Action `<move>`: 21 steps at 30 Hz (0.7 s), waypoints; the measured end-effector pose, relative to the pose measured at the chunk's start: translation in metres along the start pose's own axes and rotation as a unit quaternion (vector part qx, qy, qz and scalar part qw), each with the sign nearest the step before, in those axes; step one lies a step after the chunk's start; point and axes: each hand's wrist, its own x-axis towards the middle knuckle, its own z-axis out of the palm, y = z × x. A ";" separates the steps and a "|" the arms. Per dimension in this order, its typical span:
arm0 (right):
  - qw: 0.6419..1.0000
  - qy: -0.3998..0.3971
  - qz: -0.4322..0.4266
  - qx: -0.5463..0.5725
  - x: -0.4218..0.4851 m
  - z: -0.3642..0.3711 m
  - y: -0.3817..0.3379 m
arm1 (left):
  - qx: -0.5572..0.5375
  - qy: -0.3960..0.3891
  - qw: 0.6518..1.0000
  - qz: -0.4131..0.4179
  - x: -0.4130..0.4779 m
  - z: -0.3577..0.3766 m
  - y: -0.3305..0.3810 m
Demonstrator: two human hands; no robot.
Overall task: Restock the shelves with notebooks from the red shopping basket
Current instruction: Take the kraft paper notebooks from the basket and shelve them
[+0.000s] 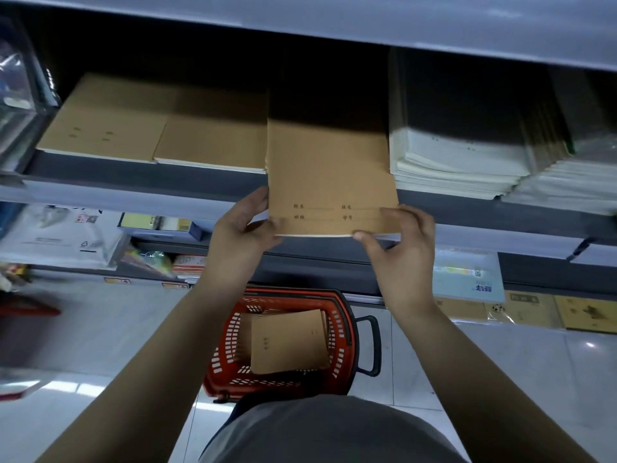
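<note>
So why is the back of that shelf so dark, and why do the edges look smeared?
Head view: the grey upper shelf shadows the rear of the held brown paper notebooks; the picture's left edge is blurred and the shelf lines bow from the wide-angle lens; white glare spots shine on the glossy tiled floor.

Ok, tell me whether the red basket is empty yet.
Not empty. Brown notebooks still lie inside the red basket on the floor, while both hands hold another stack at the shelf.

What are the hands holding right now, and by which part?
Both hands, left hand and right hand, pinch a brown notebook at its near bottom corners.
</note>
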 end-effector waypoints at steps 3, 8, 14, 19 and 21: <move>0.999 0.039 0.000 0.009 0.013 0.010 -0.003 | 0.094 0.025 0.995 0.038 0.006 0.005 -0.005; 0.994 0.043 0.057 0.080 0.026 0.021 0.000 | 0.116 0.083 0.988 0.063 0.020 0.013 -0.002; 0.977 0.090 0.127 0.145 0.044 0.029 -0.005 | 0.134 0.105 0.983 0.064 0.054 0.014 -0.003; 0.975 0.109 0.165 0.100 0.050 0.039 -0.005 | 0.150 0.132 0.977 0.075 0.076 0.018 0.002; 0.973 0.115 0.184 0.084 0.052 0.041 -0.007 | 0.134 0.127 0.980 0.074 0.085 0.020 0.000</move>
